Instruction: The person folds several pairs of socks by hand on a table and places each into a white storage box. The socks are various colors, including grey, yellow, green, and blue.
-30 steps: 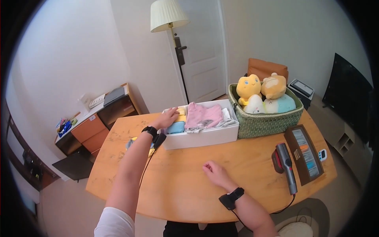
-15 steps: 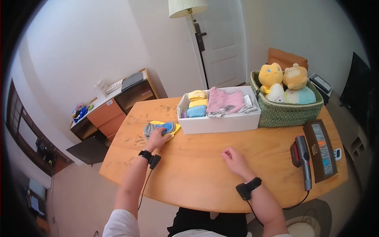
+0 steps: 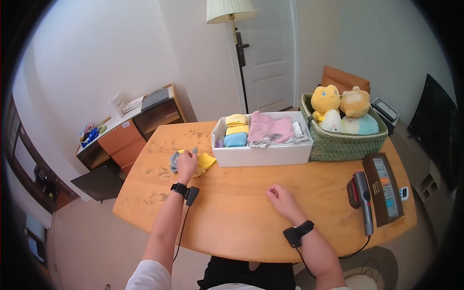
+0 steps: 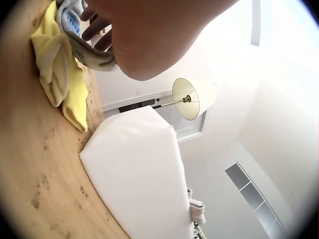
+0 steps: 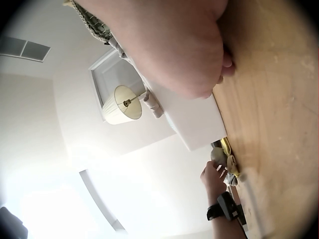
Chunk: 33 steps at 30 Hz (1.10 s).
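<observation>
At the table's left side, my left hand [image 3: 186, 165] pinches a grey sock [image 4: 79, 46] with a blue patterned patch, lifted partly off the small pile. Yellow socks [image 3: 207, 161] lie beside it on the wood, also visible as yellow fabric [image 4: 60, 74] in the left wrist view. The white box [image 3: 261, 157] to the right holds rolled yellow socks [image 3: 237, 129], a rolled blue one [image 3: 236, 140] and folded pink clothing [image 3: 269, 128]. My right hand [image 3: 284, 200] rests on the table in front of the box, loosely curled around nothing.
A green woven basket [image 3: 344, 145] of plush toys adjoins the box on the right. Nearer the right edge are a handheld device [image 3: 363, 200] with a cord, a brown divided case [image 3: 384, 191] and a small white timer [image 3: 404, 194].
My left hand has gone from the rolled socks in the box to the pile on the left, touched the grey sock, and now grips it raised. My right hand stays resting.
</observation>
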Available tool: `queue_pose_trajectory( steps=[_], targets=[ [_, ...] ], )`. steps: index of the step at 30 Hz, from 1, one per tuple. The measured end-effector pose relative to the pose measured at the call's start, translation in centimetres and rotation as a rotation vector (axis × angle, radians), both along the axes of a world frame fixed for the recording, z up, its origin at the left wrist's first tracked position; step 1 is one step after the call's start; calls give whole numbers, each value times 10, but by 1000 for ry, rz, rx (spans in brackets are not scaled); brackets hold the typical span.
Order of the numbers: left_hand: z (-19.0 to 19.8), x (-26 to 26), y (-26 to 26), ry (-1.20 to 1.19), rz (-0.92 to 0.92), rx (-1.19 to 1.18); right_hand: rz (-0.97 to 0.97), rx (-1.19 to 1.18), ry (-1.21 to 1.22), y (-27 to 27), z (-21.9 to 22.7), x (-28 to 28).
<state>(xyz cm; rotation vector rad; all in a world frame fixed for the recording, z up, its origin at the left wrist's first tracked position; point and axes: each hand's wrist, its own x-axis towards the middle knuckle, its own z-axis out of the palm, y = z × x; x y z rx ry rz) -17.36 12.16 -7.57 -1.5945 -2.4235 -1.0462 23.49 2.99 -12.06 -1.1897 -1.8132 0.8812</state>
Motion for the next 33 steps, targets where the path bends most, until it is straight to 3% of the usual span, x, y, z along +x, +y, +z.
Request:
queue_pose_trajectory(
  steps=[1, 3, 4, 6, 7, 9, 10, 12, 13, 15, 17, 19, 21, 23, 25, 27, 31, 32, 33],
  targets=[
    [10, -3, -3, 9, -10, -3, -10, -3, 9, 0, -2, 0],
    [42, -5, -20, -188, -37, 322, 0, -27, 20, 0, -4, -2],
    [57, -6, -29, -184, -36, 314, 1, -35, 24, -2, -2, -4],
    [86, -2, -50, -615, -245, 516, 15, -47, 34, -7, 9, -4],
    [100, 9, -64, -617, -243, 512, 14, -52, 32, -8, 14, -4],
    [125, 46, -93, -1042, -550, 459, 57, -42, 58, -12, 19, -3],
    [131, 67, -106, -1067, -609, 405, 55, -47, 46, -12, 16, -4],
    [109, 92, -115, -1200, -659, 280, 227, -138, 557, -14, 11, -6],
    [96, 107, -118, -1317, -714, 151, 214, -147, 535, -19, 14, -3],
    [70, 142, -118, -1425, -707, 61, 513, -575, 869, -33, 42, 0],
    [34, 157, -109, -1539, -689, -32, 540, -715, 771, -34, 44, 2],
    [-9, 152, -89, -1370, -645, -12, 565, -648, 442, -30, 28, -3],
    [-19, 146, -78, -1294, -568, -12, 480, -656, 447, -23, 23, -3],
    [-24, 133, -68, -1161, -615, -61, 408, -647, 461, -18, 23, -6],
    [-41, 128, -61, -1089, -597, -62, 196, -705, 386, -19, 34, -7],
    [-32, 133, -64, -773, -613, -155, 217, -697, 412, -21, 35, -8],
    [-13, 142, -82, -591, -599, -103, 195, -649, 482, -22, 25, -8],
    [-3, 142, -90, -375, -708, 37, 189, -645, 488, -22, 28, -8],
    [5, 143, -98, -153, -813, 178, 193, -727, 671, -24, 36, -9]
  ],
)
